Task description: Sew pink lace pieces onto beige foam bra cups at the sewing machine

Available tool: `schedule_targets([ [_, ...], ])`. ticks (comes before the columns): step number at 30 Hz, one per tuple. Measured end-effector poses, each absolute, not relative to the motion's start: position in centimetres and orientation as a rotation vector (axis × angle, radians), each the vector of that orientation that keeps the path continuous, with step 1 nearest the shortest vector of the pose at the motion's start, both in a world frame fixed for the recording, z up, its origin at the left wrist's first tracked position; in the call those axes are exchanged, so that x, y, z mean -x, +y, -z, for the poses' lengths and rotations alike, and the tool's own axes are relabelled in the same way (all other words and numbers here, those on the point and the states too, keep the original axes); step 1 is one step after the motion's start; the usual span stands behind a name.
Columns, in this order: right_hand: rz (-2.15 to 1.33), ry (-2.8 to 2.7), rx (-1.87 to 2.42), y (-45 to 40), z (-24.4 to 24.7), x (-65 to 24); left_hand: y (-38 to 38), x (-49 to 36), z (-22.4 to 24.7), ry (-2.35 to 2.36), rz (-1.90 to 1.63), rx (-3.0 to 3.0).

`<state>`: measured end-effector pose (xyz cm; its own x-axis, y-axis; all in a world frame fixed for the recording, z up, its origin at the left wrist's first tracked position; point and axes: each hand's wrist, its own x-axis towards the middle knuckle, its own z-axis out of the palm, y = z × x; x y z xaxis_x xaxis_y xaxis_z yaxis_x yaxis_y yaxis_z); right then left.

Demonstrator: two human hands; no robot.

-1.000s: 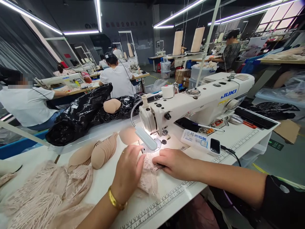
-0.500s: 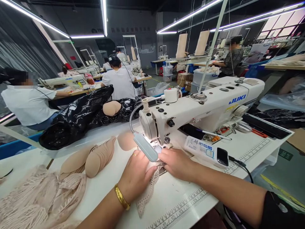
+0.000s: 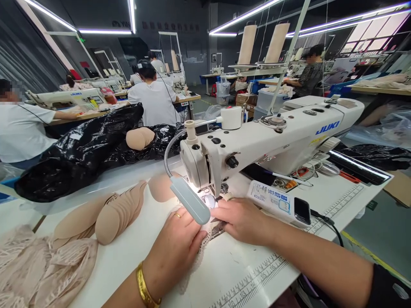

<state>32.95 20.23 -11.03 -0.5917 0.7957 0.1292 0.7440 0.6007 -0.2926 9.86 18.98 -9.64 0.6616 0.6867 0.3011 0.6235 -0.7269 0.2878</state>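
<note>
A white sewing machine [image 3: 257,141] stands across the table, its needle end just beyond my hands. Strips of beige lace [image 3: 198,261] run from under my left hand [image 3: 176,246], whose fingers press together on the lace beside the needle area. My right hand [image 3: 240,218] lies at the other side of the needle area, fingers closed at the fabric's edge; its fingertips are partly lost in glare. A grey lamp head [image 3: 192,203] on a bendable neck hangs over the fingers and hides part of the work.
Beige pads [image 3: 120,214] lie in a fanned stack left of the machine, near crumpled beige lace fabric [image 3: 48,269]. A power bank [image 3: 279,201] sits on the right. Beyond are black plastic bags [image 3: 80,145] and several people at other machines.
The view has shifted slightly, so the pads and black bags sit further left. The lace by my left hand hangs closer to the hand, with less of it showing.
</note>
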Motion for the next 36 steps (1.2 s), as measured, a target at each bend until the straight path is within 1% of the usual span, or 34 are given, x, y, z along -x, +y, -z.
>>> schedule_targets([
  [13,-0.350,-2.569,1.352,20.7,11.4,-32.9,20.0,-9.6,9.4,1.129,-0.540,-2.705],
  [24,-0.405,-2.536,1.415,20.8,10.7,-32.7,20.7,-9.1,9.6,1.108,-0.492,-2.740],
  [36,-0.341,-2.569,1.321,20.6,11.4,-32.9,20.2,-9.1,9.4,1.070,-0.479,-2.802],
])
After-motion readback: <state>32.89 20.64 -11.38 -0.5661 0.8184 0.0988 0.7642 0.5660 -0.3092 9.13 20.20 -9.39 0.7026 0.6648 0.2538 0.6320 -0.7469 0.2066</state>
